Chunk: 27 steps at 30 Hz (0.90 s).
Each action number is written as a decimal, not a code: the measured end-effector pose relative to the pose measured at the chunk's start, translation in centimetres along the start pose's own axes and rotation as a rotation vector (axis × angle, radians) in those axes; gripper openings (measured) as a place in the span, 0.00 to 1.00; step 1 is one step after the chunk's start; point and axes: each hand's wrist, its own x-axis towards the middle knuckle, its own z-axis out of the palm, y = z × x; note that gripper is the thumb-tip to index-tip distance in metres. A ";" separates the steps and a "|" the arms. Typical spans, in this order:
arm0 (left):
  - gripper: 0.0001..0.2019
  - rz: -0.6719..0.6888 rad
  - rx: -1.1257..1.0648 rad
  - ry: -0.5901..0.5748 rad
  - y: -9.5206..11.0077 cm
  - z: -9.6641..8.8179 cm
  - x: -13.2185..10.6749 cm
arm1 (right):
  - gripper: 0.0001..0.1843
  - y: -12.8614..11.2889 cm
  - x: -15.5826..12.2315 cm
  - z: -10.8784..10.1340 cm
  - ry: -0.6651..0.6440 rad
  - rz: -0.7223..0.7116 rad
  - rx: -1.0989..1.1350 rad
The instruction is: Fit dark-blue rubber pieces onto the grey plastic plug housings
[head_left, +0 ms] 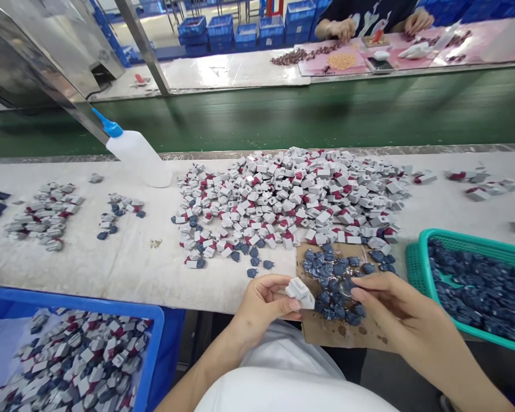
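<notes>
At the pale worktop, left hand pinches grey block; right hand, angled leftward, pinches navy piece.

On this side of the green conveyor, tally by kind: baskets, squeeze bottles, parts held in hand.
Teal perforated plastic basket: 1
White plastic blue-tipped squeeze bottle: 1
Light-grey angular block, left hand: 1
Dark-blue piece, right hand: 1
Total: 4
</notes>
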 end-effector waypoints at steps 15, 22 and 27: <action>0.13 0.116 -0.086 -0.093 0.0 1.0 -0.8 | 0.11 -5.0 -0.9 2.9 0.125 0.099 0.322; 0.14 0.148 -0.018 -0.089 0.2 0.9 -0.9 | 0.13 -4.6 -0.5 1.6 -0.100 0.050 0.237; 0.14 0.129 0.004 -0.159 0.2 0.7 -1.0 | 0.14 -3.7 0.0 0.2 -0.343 0.138 0.433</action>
